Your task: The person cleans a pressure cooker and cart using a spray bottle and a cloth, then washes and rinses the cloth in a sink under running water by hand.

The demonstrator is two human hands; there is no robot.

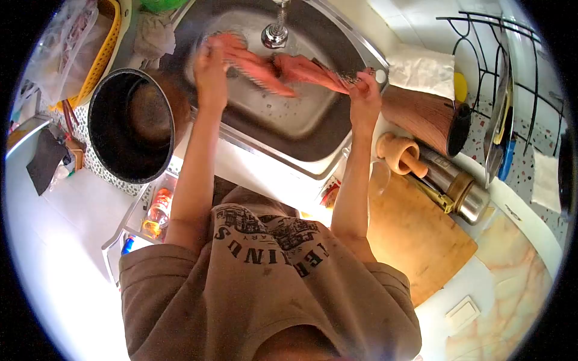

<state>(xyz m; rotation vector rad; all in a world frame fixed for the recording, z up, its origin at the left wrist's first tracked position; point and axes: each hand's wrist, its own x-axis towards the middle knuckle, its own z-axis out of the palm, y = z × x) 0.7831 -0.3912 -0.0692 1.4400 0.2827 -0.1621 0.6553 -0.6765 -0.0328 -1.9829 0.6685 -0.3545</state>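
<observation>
A reddish-pink cloth (310,72), blurred in places, is spread over the sink basin (301,135) between my two hands. My left hand (211,72) is closed on its left end, near the basin's left side. At the right rim my right hand (365,93) pinches the other end. The cloth's middle sags and bunches, with a loose flap hanging toward the basin floor. Above and behind it is the metal faucet (275,36). Water drops dot the basin below.
A large dark pot (132,126) stands left of the sink, near a yellow basket (105,54). To the right are a brown cylindrical container (421,117), a wooden mortar (397,153), a steel thermos (454,180) and a cutting board (415,234). A black wire rack (481,54) stands behind them.
</observation>
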